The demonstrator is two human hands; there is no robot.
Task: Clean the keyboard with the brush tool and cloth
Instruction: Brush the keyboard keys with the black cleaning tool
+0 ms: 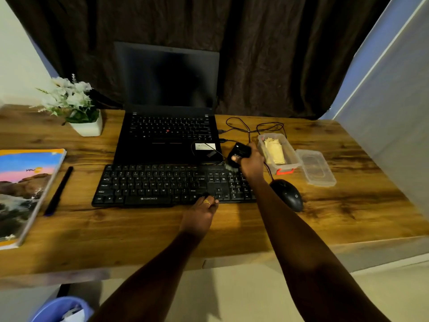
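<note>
A: Brushing step, by the look of it. Right hand [251, 162] wrapped round the black brush tool [239, 152], pale bristles pointing down at the far right corner of the keyboard [174, 185], above the number pad.

B: Fingers?

A: Curled tight about the brush body, thumb pressed across its front. Left hand [202, 213] planted at the keyboard's near edge, close to the arrow keys, fingers bent and pressing down on the frame, probably to steady it. Holding nothing.

B: And the cloth?

A: Hard to say for certain. Something yellowish lying folded in the clear box [278, 151] just right of the brush, lid [316, 167] off beside it. Could be the cloth; cannot tell.

B: Next move?

A: Most likely sweeping the bristles leftward along the key rows, keeping clear of the cable near the laptop [167, 126] and the mouse [287, 194] on the counter [139, 231].

B: Arm pose?

A: Right forearm stretched long from lower right, wrist bent down. Left forearm angled in from below, shorter reach.
</note>
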